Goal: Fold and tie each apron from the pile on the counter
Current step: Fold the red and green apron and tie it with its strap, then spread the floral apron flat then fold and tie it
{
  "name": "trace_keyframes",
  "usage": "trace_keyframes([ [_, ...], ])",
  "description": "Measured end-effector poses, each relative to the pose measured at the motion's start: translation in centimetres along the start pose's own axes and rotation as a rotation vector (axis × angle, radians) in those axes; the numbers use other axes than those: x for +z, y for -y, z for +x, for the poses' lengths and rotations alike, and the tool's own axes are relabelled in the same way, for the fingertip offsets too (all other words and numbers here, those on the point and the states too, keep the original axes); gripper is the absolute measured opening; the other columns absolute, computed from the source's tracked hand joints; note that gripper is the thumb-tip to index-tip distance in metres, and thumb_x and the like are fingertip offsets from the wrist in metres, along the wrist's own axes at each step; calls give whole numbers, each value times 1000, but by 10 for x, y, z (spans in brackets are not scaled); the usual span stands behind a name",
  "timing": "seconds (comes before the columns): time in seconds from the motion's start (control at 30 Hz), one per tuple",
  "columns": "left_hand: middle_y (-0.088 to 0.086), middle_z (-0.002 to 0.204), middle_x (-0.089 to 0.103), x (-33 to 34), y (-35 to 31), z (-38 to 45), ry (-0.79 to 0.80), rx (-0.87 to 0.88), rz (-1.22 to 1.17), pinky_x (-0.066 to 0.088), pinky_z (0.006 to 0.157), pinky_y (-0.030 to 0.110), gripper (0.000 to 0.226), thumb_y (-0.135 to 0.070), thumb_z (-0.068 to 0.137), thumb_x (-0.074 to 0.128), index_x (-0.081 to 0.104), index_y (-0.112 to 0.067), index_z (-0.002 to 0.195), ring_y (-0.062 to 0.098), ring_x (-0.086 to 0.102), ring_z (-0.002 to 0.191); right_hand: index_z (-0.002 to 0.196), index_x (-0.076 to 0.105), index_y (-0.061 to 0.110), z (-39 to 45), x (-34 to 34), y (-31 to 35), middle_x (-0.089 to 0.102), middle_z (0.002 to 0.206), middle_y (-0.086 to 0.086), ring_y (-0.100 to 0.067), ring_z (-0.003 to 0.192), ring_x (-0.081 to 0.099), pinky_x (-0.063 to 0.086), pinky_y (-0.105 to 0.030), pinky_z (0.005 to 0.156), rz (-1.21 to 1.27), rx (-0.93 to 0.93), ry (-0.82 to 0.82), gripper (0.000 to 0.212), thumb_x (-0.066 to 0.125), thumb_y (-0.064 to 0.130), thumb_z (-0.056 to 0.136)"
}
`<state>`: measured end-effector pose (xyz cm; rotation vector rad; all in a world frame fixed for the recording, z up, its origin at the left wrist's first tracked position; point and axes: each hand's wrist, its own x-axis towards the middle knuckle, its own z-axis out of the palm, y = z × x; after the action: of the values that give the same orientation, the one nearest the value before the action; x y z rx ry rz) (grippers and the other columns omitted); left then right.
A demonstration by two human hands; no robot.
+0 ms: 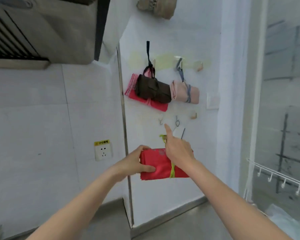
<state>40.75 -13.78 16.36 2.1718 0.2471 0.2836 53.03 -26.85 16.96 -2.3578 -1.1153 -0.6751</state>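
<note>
Both hands are raised toward a white wall. A folded red apron is gripped at its left end by the left hand, thumb on the front and fingers curled over the top edge. It is bound by a yellow-green tie wrapped round it near the right end. A loop of that tie is pinched by the right hand above the bundle, while the index finger is pointed up toward a small metal hook on the wall. Higher up, three more folded, tied aprons are hung from hooks: a red one, a dark brown one in front of it, and a pink one just beside them. A wall socket is seen to the left.
</note>
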Motion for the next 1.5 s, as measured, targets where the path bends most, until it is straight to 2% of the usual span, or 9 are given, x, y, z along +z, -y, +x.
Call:
trace_keyframes([
  [0.23, -2, 112, 54, 5, -118, 115, -305, 390, -123, 52, 55, 23, 57, -3, 80, 69, 39, -34, 117, 17, 61, 89, 130, 45, 18, 143, -85, -95, 67, 102, -15, -36, 93, 62, 51, -40, 75, 30, -31, -432, 36, 40, 9, 95],
  [0.37, 2, 118, 56, -4, -177, 157, -369, 485, -119, 59, 70, 40, 54, -8, 81, 70, 38, -32, 118, 20, 64, 96, 117, 48, 11, 207, -136, -120, 66, 102, -16, -37, 91, 61, 50, -38, 73, -51, -15, -524, 27, 44, 3, 91],
  [0.53, -3, 115, 49, -5, -211, 193, -453, 565, -111, 58, 64, 24, 51, -6, 83, 66, 34, -30, 116, 24, 62, 101, 113, 47, 4, 257, -163, -133, 63, 95, -19, -35, 83, 58, 40, -34, 62, -122, -74, -578, 25, 38, -4, 91],
  [0.63, -3, 116, 47, -12, -212, 207, -502, 529, -123, 58, 67, 28, 52, -8, 83, 67, 34, -32, 116, 23, 59, 104, 108, 54, 6, 285, -156, -136, 65, 97, -15, -34, 89, 59, 44, -35, 70, 49, -58, -621, 28, 37, -4, 89],
  [0.73, -3, 115, 49, -22, -205, 217, -533, 484, -120, 57, 78, 39, 54, -10, 83, 68, 36, -28, 122, 25, 58, 107, 110, 60, 9, 305, -144, -132, 68, 103, -11, -29, 98, 61, 46, -31, 79, 225, -54, -607, 28, 43, 0, 89],
  [0.93, -9, 107, 54, -41, -185, 225, -565, 444, -110, 57, 76, 38, 48, -10, 82, 68, 39, -31, 114, 23, 60, 105, 96, 65, 14, 326, -127, -120, 69, 98, -6, -24, 97, 62, 46, -30, 78, 420, -31, -479, 14, 64, 18, 82],
  [1.17, -3, 110, 52, -37, -185, 231, -629, 455, 135, 54, 87, 41, 49, -12, 83, 67, 39, -20, 122, 21, 58, 105, 110, 53, 8, 330, -143, -108, 59, 112, -13, -32, 105, 55, 40, -30, 72, 189, -30, -290, 37, 66, 15, 77],
  [1.33, 3, 114, 54, -31, -193, 234, -588, 416, 432, 48, 82, 29, 55, -17, 85, 66, 35, -16, 130, 20, 56, 102, 75, 49, 10, 316, -131, -113, 52, 73, -3, -26, 91, 55, 39, -30, 68, 319, -17, -183, 15, 64, 10, 78],
  [1.5, 10, 124, 46, -24, -194, 241, -549, 320, 566, 44, 86, 30, 57, -21, 84, 65, 34, -10, 130, 25, 50, 110, 107, 54, 6, 299, -123, -130, 60, 97, -7, -23, 96, 53, 28, -24, 71, 506, -50, -247, 19, 51, 16, 90],
])
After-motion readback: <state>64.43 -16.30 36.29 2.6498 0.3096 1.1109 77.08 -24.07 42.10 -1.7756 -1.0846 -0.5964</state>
